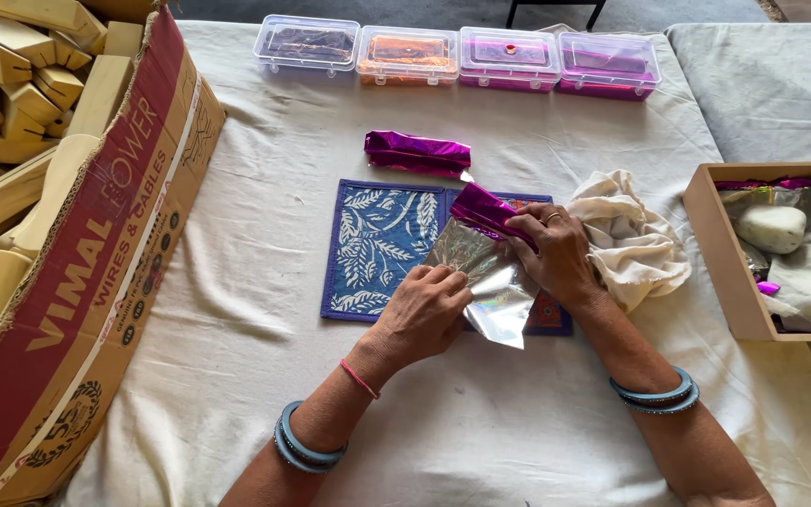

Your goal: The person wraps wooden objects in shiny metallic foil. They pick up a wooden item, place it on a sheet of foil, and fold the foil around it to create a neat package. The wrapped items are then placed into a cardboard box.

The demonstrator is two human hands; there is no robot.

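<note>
My left hand (424, 314) pinches the near edge of a shiny silver foil sheet (495, 282) that lies over a blue patterned cloth mat (382, 239). My right hand (556, 253) grips a block partly wrapped in magenta foil (482, 211) at the sheet's far end, pressing the foil around it. A finished magenta-wrapped block (417, 153) lies just beyond the mat on the white table cover.
A large cardboard box (96, 272) full of wooden blocks stands at the left. Several lidded plastic boxes (457, 56) line the far edge. A crumpled cream cloth (635, 239) lies right of the mat, beside a wooden tray (711, 253) holding foil and a white stone.
</note>
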